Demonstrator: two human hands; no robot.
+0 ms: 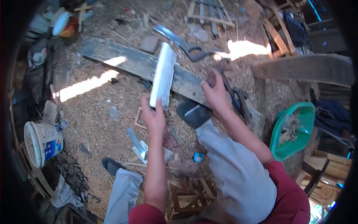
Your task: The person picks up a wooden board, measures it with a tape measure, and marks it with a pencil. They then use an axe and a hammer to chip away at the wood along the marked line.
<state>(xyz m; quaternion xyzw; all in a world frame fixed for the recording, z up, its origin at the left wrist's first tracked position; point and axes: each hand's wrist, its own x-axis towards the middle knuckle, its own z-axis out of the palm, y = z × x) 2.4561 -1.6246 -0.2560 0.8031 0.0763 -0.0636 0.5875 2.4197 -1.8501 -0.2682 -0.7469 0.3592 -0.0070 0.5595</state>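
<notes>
My left hand (153, 114) is closed on the lower end of a pale, flat rectangular piece (163, 74), which is held up over a long weathered plank (123, 59). To the right, my right hand (216, 89) has its thumb and fingers bent together beside a dark tool (220, 67); the tool is partly hidden and its kind is unclear. My right foot, in a dark sandal (193, 114), rests by the plank's near edge. A saw with a dark handle (194, 51) lies beyond the plank.
A white bucket (35, 145) stands at the left, a green basin (276, 143) at the right. A curved board (302, 69) juts in from the right. Near my legs lie a square (140, 149), a blue tape measure (198, 157) and a wooden frame (175, 201). Shavings cover the ground.
</notes>
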